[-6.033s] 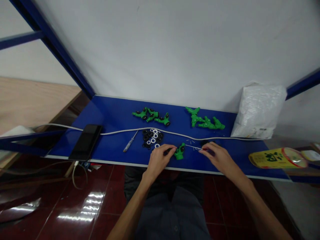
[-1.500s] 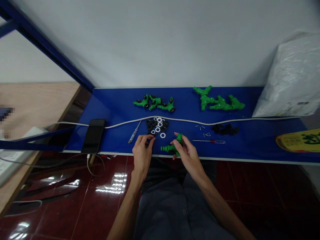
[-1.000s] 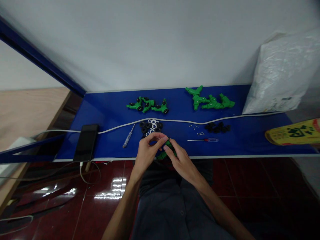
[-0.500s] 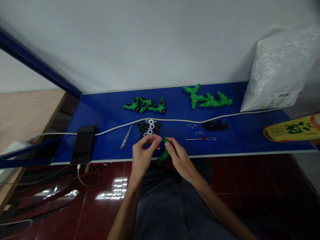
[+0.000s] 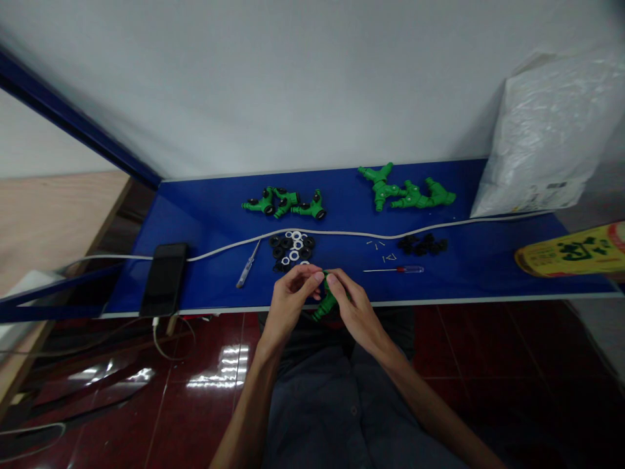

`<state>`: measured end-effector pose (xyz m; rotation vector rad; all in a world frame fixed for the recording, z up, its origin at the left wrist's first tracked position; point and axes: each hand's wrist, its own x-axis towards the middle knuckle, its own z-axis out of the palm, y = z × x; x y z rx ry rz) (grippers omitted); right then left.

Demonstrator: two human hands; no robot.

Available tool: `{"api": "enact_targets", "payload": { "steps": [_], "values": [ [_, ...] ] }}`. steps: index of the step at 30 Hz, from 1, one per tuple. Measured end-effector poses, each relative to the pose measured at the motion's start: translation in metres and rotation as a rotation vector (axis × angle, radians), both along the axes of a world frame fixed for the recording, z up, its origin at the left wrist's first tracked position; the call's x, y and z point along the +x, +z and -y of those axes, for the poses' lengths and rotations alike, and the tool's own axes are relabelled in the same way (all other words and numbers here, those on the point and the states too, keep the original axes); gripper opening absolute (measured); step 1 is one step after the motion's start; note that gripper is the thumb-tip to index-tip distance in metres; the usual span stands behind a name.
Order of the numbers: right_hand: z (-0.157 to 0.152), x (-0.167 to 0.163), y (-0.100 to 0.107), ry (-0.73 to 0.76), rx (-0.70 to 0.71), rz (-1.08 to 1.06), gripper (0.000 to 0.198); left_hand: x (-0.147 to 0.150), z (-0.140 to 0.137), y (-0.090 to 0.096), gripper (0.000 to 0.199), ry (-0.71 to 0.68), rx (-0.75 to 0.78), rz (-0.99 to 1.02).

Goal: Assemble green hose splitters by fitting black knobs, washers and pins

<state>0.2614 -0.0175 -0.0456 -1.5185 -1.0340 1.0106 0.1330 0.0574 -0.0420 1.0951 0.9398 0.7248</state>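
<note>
My right hand (image 5: 355, 301) is closed around a green hose connector (image 5: 324, 307), which slants over the front edge of the blue shelf. Thumb and fingers of my left hand (image 5: 291, 294) are pinched together against the connector's upper end. Whatever lies between those left fingertips is too small or hidden to make out. Just beyond my left hand is a cluster of black rings (image 5: 278, 251) and white rings (image 5: 293, 256). To the right of my hands are a screwdriver (image 5: 403, 269), several small screws (image 5: 389, 258) and a group of small black parts (image 5: 424, 245).
Green connectors with black parts (image 5: 307, 207) stand at the back; plain green connectors (image 5: 380, 185) lie further right. A white cable (image 5: 342, 232) crosses the blue shelf (image 5: 215, 221). A clear-handled tester screwdriver (image 5: 247, 268), phone (image 5: 165, 277), plastic-wrapped package (image 5: 537, 143) and yellow object (image 5: 566, 253) are also there.
My left hand has moved slightly right, and its fingertips now meet the connector's upper end. The right hand keeps hold of the connector, with only a small shift.
</note>
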Motion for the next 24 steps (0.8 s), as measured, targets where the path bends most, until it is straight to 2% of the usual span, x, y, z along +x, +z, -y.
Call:
{"api": "enact_targets", "payload": {
  "steps": [4, 8, 13, 16, 21, 24],
  "values": [
    [0.0, 0.001, -0.002, -0.025, 0.025, 0.055, 0.032, 0.001, 0.001, 0.0, 0.036, -0.07, -0.034, -0.023],
    [0.0, 0.002, -0.004, -0.05, 0.047, 0.11, 0.03, 0.006, 0.004, 0.001, 0.04, -0.054, -0.062, 0.008],
    [0.0, 0.0, -0.005, -0.058, 0.074, 0.144, 0.028, 0.01, 0.006, -0.002, 0.03, 0.002, -0.064, 0.022],
    [0.001, 0.0, -0.007, -0.054, 0.085, 0.137, 0.027, 0.008, 0.005, -0.006, 0.029, -0.013, -0.054, 0.022],
    [0.002, 0.001, -0.009, -0.05, 0.081, 0.156, 0.028, 0.008, 0.005, -0.012, 0.043, -0.115, -0.15, 0.098],
    [0.002, 0.003, -0.01, -0.055, 0.086, 0.157, 0.029, 0.013, 0.007, -0.014, 0.044, -0.11, -0.197, 0.158]
  ]
}}
